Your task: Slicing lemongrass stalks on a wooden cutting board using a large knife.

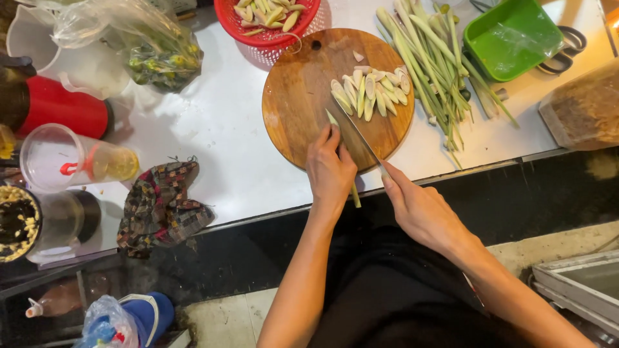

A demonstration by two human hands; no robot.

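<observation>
Left hand (pixel 330 169) closed on lemongrass stalk (pixel 334 122) on round cutting board (pixel 303 96), right hand (pixel 419 209) gripping knife (pixel 361 140), apparently touching stalk, sliced pieces (pixel 371 90) beside

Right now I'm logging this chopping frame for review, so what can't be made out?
Head view only:
- Lemongrass stalk: its middle is hidden under the left hand.
- Knife handle: covered by the right hand.
- Scissors: mostly hidden behind the green tray.
- Red basket: cut off by the top edge.
</observation>
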